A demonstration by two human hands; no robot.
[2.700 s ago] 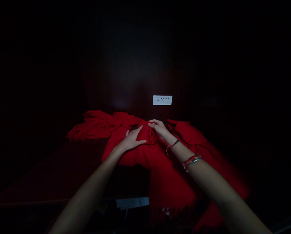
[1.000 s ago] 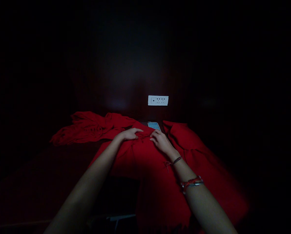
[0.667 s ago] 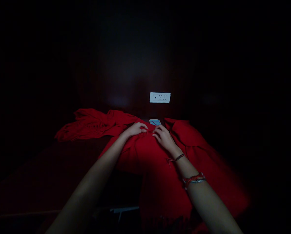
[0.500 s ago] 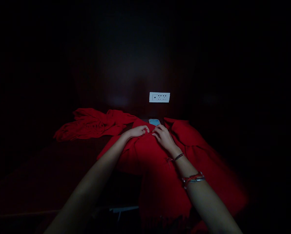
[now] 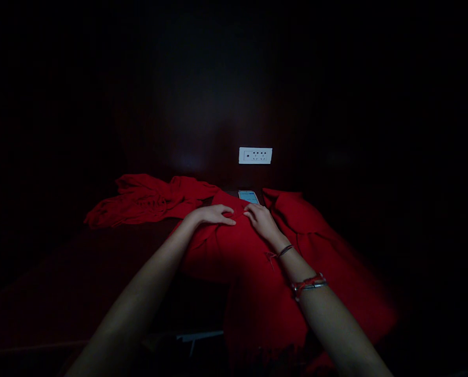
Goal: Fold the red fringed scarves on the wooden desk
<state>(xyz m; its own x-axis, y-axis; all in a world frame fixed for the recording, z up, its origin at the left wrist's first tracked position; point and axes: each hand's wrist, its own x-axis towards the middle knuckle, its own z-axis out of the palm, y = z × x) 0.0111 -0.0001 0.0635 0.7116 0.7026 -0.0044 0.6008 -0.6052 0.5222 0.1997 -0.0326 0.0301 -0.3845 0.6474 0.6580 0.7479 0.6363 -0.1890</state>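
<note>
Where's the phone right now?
In the head view, the phone lies just right of centre, below the white wall socket and just beyond the right hand.

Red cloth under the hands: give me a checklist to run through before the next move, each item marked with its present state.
1. Left hand at the red cloth: ok, open over it.
2. Right hand gripping the cloth: cannot tell. Its fingers are curled at the cloth, but any pinch is unclear.
3. Cloth lying smooth: not ok, creased below the left hand.
4. Phone fully in view: not ok, its near end is hidden.
5. Red bundle on the left separate from the cloth: cannot tell, they meet in the view.
6. Light good enough to check edges: not ok, the lower part is very dark.
</note>
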